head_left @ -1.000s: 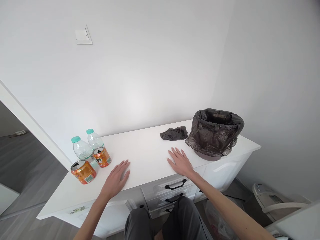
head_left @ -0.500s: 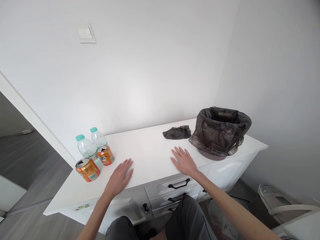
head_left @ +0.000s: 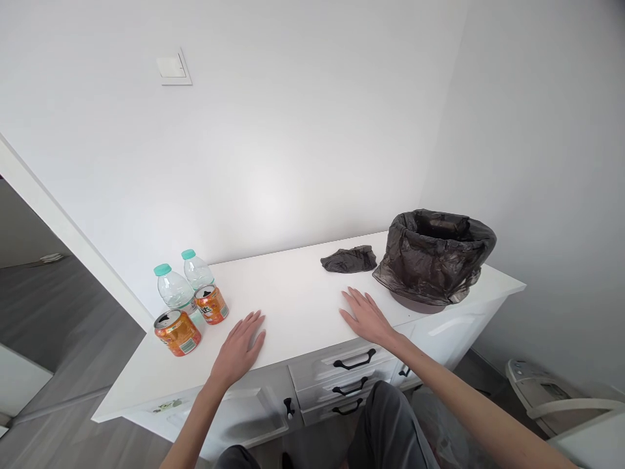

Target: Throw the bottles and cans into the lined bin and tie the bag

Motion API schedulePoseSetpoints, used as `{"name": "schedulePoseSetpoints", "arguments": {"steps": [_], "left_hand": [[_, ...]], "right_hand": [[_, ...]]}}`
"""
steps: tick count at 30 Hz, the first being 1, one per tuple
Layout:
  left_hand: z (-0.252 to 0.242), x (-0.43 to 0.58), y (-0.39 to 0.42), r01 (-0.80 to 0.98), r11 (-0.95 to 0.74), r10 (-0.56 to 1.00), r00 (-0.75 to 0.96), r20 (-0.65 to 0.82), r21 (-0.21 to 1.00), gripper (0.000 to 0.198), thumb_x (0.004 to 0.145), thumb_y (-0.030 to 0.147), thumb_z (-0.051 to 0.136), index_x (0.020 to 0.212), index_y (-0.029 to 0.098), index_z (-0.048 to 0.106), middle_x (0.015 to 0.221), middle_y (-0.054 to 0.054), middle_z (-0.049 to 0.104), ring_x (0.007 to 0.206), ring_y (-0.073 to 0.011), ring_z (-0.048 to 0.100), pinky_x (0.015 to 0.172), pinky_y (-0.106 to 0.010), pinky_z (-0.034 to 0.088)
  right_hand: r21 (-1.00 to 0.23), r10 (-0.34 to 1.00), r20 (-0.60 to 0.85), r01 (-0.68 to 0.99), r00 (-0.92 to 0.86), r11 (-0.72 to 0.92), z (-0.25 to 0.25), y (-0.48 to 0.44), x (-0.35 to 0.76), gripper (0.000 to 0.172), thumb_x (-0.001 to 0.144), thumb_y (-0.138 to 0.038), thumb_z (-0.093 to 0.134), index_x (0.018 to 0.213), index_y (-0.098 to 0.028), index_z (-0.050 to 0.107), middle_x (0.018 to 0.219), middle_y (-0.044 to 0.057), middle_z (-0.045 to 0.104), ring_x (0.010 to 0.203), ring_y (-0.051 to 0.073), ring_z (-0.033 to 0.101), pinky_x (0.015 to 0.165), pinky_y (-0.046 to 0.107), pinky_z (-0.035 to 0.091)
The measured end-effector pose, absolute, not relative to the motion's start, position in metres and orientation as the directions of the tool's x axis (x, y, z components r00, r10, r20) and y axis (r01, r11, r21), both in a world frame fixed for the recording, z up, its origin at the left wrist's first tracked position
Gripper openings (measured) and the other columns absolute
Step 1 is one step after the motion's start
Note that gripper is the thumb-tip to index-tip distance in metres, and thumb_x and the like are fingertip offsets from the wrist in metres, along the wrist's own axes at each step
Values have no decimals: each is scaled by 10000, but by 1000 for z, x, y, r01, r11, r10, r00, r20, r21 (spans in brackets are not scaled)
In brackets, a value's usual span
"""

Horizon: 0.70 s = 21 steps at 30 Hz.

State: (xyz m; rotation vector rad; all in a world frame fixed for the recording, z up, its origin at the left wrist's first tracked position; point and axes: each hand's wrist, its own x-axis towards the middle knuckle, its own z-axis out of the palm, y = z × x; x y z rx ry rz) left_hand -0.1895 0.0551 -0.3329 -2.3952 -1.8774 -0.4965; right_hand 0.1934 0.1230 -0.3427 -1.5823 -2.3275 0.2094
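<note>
My left hand (head_left: pixel 239 348) lies palm down on the white cabinet top (head_left: pixel 283 286), fingers spread, holding nothing. To its left stand two orange cans (head_left: pixel 178 333) (head_left: pixel 211 305), and behind them two clear bottles with teal caps (head_left: pixel 174 290) (head_left: pixel 197 270). Also flat on the top, near the front edge, my right hand (head_left: pixel 367 317) has its fingers apart and is empty. Behind it lies a crumpled black bag (head_left: pixel 349 259). On the right sits a bin lined with a black bag (head_left: pixel 434 260); its open mouth faces up.
A white wall (head_left: pixel 312 130) with a light switch (head_left: pixel 174 68) rises behind the cabinet. Black handles (head_left: pixel 355 359) are on the drawers below. At the lower right is a pale appliance (head_left: pixel 541 394). A doorway opens on the left.
The whole view has shifted slightly, so things appear a little further right. Both hands stay resting on the cabinet top; my legs appear shifted.
</note>
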Motion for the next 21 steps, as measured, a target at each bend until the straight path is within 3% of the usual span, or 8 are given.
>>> {"name": "schedulePoseSetpoints", "arguments": {"steps": [2,5,8,10,16,21], "left_hand": [[-336,-192,56,951,-275,925,220,309,145,534,1062,511,374,1529,291,512,1625,-16,476,1528,-227,414,1283,-484,334],[-339,-194,57,947,-290,914,232,333,137,525,1063,497,384,1536,302,505,1627,-17,474,1524,-231,420,1279,-489,342],[-340,-195,58,947,-291,916,234,326,138,524,1066,484,387,1545,299,493,1633,-19,465,1531,-229,409,1280,-492,341],[-340,-195,59,944,-299,913,240,331,139,519,1065,476,395,1547,309,491,1634,-19,463,1530,-232,410,1279,-500,339],[-339,-195,59,944,-296,912,235,336,145,525,1060,489,399,1538,299,502,1627,-16,474,1523,-243,422,1279,-507,341],[-335,-195,58,945,-295,912,235,336,140,524,1059,484,401,1536,292,504,1626,-13,473,1522,-245,423,1272,-497,358]], "right_hand": [[-286,893,274,857,-356,430,-325,114,199,611,1061,-439,334,1573,-119,434,1657,171,398,1533,305,382,1262,518,293],[-244,755,538,788,-376,566,-283,98,212,508,1046,-373,370,1500,-204,522,1523,136,576,1378,307,558,1175,527,419],[-148,551,772,753,-317,641,-229,82,232,429,1016,-345,472,1419,-240,576,1362,130,675,1241,320,632,1118,557,459],[-109,462,855,789,-236,605,-197,75,248,402,996,-338,521,1386,-263,583,1304,125,688,1217,333,632,1106,581,451],[-97,448,893,957,-38,274,-167,89,311,430,1009,-392,514,1378,-184,586,1315,182,658,1254,364,588,1155,616,359],[-34,589,802,976,-101,214,-198,120,351,437,1043,-512,438,1195,-182,681,1082,137,760,1122,346,659,1152,651,337]]}}
